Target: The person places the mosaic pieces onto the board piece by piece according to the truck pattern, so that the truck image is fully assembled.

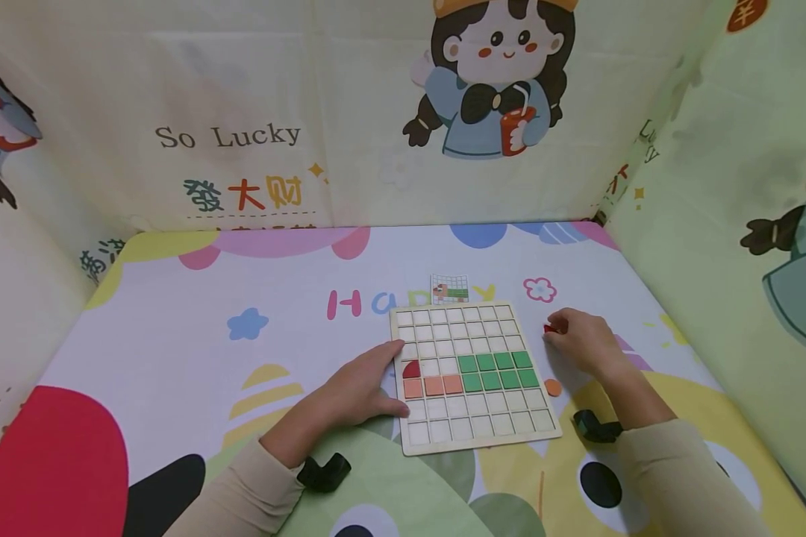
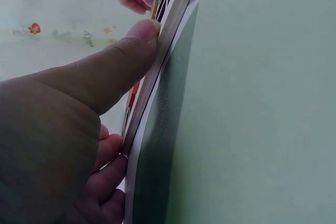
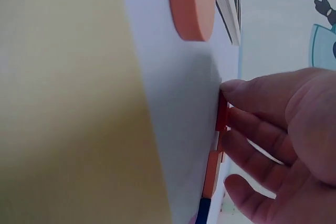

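A pale wooden grid board (image 1: 480, 440) lies on the table, its squares partly filled with green tiles (image 1: 490, 380), salmon tiles (image 1: 433, 385) and a rounded dark red tile (image 1: 411, 369). My left hand (image 1: 356, 388) rests at the board's left side, thumb and forefinger spread along the edge. In the left wrist view the thumb (image 2: 123, 59) lies straight against that edge. To the right of the board, my right hand (image 1: 580, 339) pinches a small red tile (image 3: 222, 111) close over the table. An orange round tile (image 1: 553, 387) lies between board and right forearm.
Behind the board lies a small picture card (image 1: 449, 288) with a coloured grid pattern. Past my right fingertips, the right wrist view shows an orange tile (image 3: 211, 174) and a dark blue tile (image 3: 202, 211). A patterned cloth wall (image 1: 363, 149) rises behind the table.
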The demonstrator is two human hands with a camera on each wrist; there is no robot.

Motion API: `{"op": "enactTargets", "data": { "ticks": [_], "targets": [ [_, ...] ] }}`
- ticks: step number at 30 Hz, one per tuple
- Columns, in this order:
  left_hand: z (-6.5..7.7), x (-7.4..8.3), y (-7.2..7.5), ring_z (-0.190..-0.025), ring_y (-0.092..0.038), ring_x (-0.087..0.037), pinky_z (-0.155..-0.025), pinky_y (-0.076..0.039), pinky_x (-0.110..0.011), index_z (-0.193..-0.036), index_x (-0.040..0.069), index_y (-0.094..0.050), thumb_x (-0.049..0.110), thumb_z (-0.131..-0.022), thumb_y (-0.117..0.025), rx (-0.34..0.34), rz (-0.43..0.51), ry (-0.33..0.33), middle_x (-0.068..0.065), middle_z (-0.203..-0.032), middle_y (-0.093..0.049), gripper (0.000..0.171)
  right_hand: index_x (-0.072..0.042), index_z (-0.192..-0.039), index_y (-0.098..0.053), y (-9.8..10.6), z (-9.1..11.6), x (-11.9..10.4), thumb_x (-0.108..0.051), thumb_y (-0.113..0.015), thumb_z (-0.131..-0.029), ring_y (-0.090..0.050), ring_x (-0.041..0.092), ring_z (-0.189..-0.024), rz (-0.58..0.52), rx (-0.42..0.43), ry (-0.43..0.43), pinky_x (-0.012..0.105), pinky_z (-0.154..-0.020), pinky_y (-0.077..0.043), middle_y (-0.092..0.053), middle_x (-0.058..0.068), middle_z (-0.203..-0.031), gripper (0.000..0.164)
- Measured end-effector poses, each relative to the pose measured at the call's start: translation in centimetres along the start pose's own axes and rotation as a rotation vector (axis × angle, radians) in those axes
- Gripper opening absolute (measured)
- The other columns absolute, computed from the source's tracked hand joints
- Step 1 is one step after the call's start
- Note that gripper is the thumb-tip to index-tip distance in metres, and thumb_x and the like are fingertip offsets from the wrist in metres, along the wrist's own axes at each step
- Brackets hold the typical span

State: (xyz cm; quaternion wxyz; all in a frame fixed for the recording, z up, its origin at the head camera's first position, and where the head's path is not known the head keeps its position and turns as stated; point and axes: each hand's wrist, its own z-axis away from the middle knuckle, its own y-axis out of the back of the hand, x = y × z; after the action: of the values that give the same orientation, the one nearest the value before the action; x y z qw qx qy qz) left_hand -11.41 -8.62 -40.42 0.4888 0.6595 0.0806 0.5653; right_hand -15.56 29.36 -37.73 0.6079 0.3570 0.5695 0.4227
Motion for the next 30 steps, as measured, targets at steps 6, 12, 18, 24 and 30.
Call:
{"op": "enactTargets", "data": {
  "ticks": [6,12,18,24,30],
  "targets": [
    [-0.06,0.00,-0.01,-0.139,-0.039,-0.027,-0.113,-0.036,-0.043,-0.154,0.004,-0.033,0.036,-0.077,-0.088,0.003,-0.011,-0.007,-0.010,-0.153,-0.042,0.099,0.010,-0.127,-0.057,-0.02,0.01,0.00,-0.008,-0.066,-0.092,-0.056,0.045,-0.110,-0.011,-0.026,0.011,0.059,-0.098,-0.045,-0.062,0.029,-0.122,0.041],
    [-0.10,0.01,-0.01,-0.139,-0.040,-0.027,-0.112,-0.036,-0.043,-0.153,0.003,-0.033,0.036,-0.077,-0.088,0.005,-0.010,-0.011,-0.010,-0.152,-0.042,0.099,0.010,-0.127,-0.057,0.21,0.31,0.05,-0.017,-0.068,-0.092,-0.055,0.044,-0.108,0.002,-0.024,-0.050,0.058,-0.095,-0.047,-0.062,0.029,-0.120,0.046],
    [-0.03,0.11,0.09,-0.139,-0.039,-0.027,-0.113,-0.035,-0.042,-0.154,0.003,-0.033,0.036,-0.078,-0.087,0.005,-0.013,-0.016,-0.010,-0.153,-0.041,0.099,0.008,-0.128,-0.059,0.19,0.23,0.15,-0.015,-0.066,-0.093,-0.056,0.042,-0.107,-0.004,-0.045,-0.046,0.057,-0.093,-0.049,-0.063,0.027,-0.120,0.042],
    [0.03,0.18,0.16,-0.140,-0.039,-0.028,-0.113,-0.035,-0.043,-0.153,0.003,-0.033,0.035,-0.078,-0.087,0.000,-0.010,-0.022,-0.011,-0.153,-0.041,0.098,0.005,-0.133,-0.056,0.04,0.26,0.02,-0.013,-0.066,-0.094,-0.052,0.045,-0.117,-0.048,-0.062,-0.038,0.059,-0.097,-0.046,-0.059,0.027,-0.130,0.044],
    [0.01,0.19,0.16,-0.139,-0.039,-0.027,-0.113,-0.035,-0.043,-0.153,0.003,-0.033,0.035,-0.078,-0.087,0.000,-0.007,-0.025,-0.010,-0.153,-0.042,0.098,0.009,-0.131,-0.055,0.21,0.36,0.00,-0.017,-0.069,-0.093,-0.054,0.045,-0.112,-0.042,-0.046,-0.070,0.058,-0.094,-0.048,-0.060,0.029,-0.124,0.048]
  ]
}}
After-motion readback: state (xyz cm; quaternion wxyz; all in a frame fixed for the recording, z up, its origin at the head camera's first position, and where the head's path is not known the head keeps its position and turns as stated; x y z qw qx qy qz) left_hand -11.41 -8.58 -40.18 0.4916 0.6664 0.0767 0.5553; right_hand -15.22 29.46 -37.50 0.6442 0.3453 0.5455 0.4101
